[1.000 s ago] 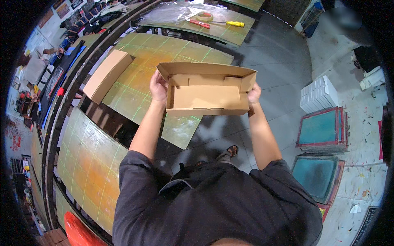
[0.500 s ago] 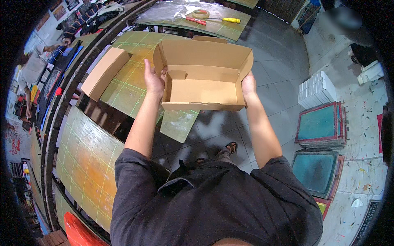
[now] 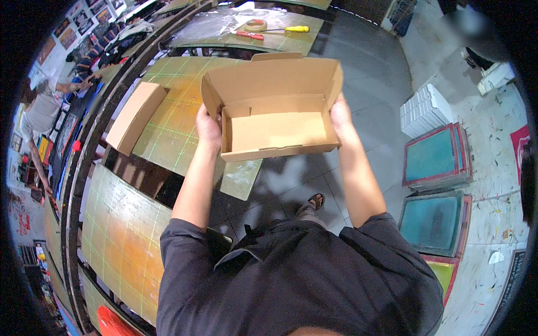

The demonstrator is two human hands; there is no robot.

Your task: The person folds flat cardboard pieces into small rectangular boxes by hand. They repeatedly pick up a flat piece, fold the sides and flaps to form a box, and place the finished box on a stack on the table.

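Observation:
Between my two hands I hold a brown cardboard box [image 3: 274,131] in the air, its lid [image 3: 274,78] raised at the far side and nothing visible inside. My left hand [image 3: 209,127] grips the box's left end, with some fingers hidden behind the wall. At the right end, my right hand [image 3: 340,116] is closed on the side where lid and wall meet. A second, closed cardboard box [image 3: 134,119] lies on the green-lined board [image 3: 190,89] to the left of my left hand.
A far board carries a tape roll [image 3: 255,25], a red-handled tool [image 3: 248,35] and a yellow-handled screwdriver [image 3: 297,28]. Framed screens [image 3: 431,157] and white stacked pieces [image 3: 426,111] stand along the right wall. Beyond a dark rail [image 3: 78,140], another person [image 3: 42,109] works at the left.
The raised lid stands a little differently, and both hands have shifted slightly on the box. My view has turned, so the tables and tools sit further left.

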